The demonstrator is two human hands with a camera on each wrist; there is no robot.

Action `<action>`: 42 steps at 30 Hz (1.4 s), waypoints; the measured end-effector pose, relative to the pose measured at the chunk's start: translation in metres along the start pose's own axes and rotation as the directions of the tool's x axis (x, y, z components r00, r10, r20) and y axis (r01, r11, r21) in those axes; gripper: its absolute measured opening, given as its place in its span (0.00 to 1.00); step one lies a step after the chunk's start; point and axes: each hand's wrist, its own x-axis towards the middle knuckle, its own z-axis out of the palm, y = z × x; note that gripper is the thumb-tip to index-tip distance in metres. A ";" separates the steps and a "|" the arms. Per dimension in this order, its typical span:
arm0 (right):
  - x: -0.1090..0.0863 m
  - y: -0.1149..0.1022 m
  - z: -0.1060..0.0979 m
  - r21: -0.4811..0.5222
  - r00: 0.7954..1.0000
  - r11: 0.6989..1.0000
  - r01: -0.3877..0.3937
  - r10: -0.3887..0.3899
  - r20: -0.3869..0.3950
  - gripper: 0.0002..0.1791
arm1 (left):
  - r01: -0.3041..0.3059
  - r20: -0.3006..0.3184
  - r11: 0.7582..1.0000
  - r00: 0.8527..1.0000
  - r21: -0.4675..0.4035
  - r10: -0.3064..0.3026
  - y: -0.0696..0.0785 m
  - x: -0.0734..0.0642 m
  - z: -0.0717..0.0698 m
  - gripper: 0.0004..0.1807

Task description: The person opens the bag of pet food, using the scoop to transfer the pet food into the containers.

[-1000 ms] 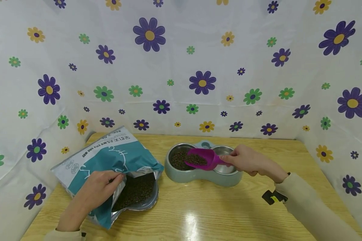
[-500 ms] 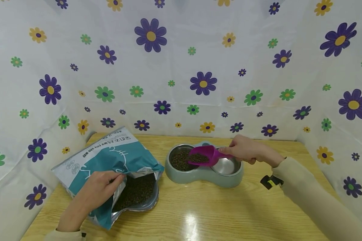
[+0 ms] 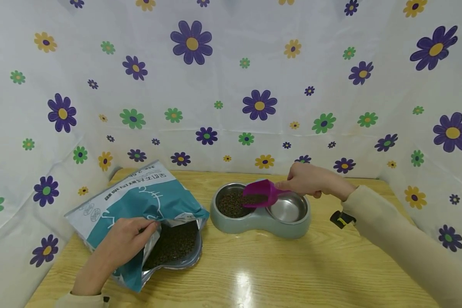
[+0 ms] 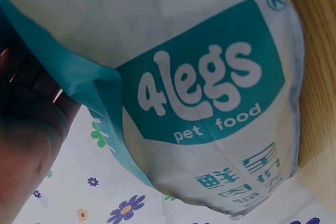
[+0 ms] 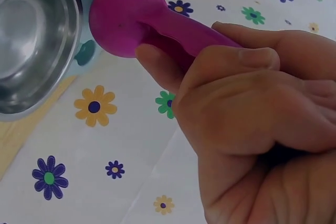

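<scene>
My right hand (image 3: pixel 312 179) grips the handle of a magenta scoop (image 3: pixel 262 191), tilted over the left bowl of a pale green double pet feeder (image 3: pixel 250 226). Brown kibble (image 3: pixel 231 204) lies in that left bowl, and more sits on the scoop's lip. Bare metal shows in the right bowl (image 3: pixel 288 208); the right wrist view shows its steel inside too. At the left, my left hand (image 3: pixel 128 239) pinches the opening edge of a teal and white pet food bag (image 3: pixel 154 196). The bag lies on its side, its mouth wide, with kibble inside. Its "4Legs" label (image 4: pixel 205 82) faces the left wrist view.
A wooden table (image 3: pixel 231 261) carries everything. White cloth with printed flowers (image 3: pixel 223 77) hangs behind and along both sides. A black strap piece (image 3: pixel 342 219) hangs beside the right sleeve (image 3: pixel 385 231).
My right hand has risen slightly and tipped the scoop, so kibble shifts toward its lip over the left bowl. The left hand and bag have stayed in place.
</scene>
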 end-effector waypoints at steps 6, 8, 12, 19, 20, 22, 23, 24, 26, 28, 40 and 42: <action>0.005 -0.010 -0.004 -0.075 1.000 0.997 0.004 -0.005 -0.017 0.26 | 0.015 0.004 1.000 1.000 0.004 -0.015 0.001 0.000 -0.002 0.28; 0.006 -0.013 -0.003 -0.085 1.000 0.996 0.007 -0.009 -0.022 0.26 | 0.016 0.006 1.000 1.000 -0.003 -0.016 0.000 0.001 -0.002 0.28; 0.005 -0.018 0.001 -0.112 0.998 0.994 0.016 -0.022 -0.055 0.24 | 0.012 0.005 1.000 1.000 -0.015 -0.012 0.001 0.000 -0.002 0.28; 0.002 -0.024 0.018 -0.146 0.988 0.987 0.069 -0.087 -0.124 0.24 | 0.015 0.019 0.999 1.000 -0.036 -0.015 0.002 -0.005 -0.001 0.28; 0.001 -0.024 0.021 -0.155 0.986 0.985 0.082 -0.102 -0.131 0.25 | 0.021 0.023 0.999 1.000 -0.037 -0.020 0.002 -0.006 -0.001 0.28; -0.001 -0.024 0.026 -0.174 0.981 0.980 0.096 -0.122 -0.151 0.26 | 0.030 0.027 0.999 0.999 -0.039 -0.029 0.002 -0.007 0.000 0.27; -0.003 -0.024 0.029 -0.185 0.977 0.977 0.104 -0.134 -0.163 0.26 | 0.034 0.029 0.999 0.999 -0.038 -0.033 0.002 -0.007 0.000 0.27; -0.004 -0.024 0.032 -0.195 0.973 0.974 0.111 -0.146 -0.178 0.26 | 0.035 0.029 0.999 0.999 -0.039 -0.034 0.002 -0.008 0.000 0.27; -0.008 -0.024 0.036 -0.223 0.963 0.967 0.126 -0.173 -0.208 0.25 | 0.034 0.029 0.999 0.999 -0.041 -0.033 0.002 -0.008 0.001 0.27; -0.011 -0.024 0.041 -0.250 0.952 0.959 0.135 -0.196 -0.237 0.23 | 0.028 0.026 0.999 0.999 -0.046 -0.027 0.002 -0.009 0.002 0.28; -0.025 -0.012 0.058 -0.401 0.869 0.907 0.127 -0.296 -0.396 0.19 | 0.048 0.033 0.998 0.998 -0.029 -0.047 0.002 -0.003 -0.001 0.27; -0.027 -0.004 0.055 -0.313 0.885 0.942 0.119 -0.244 -0.397 0.19 | 0.055 0.036 0.998 0.998 -0.025 -0.054 0.002 -0.001 -0.002 0.27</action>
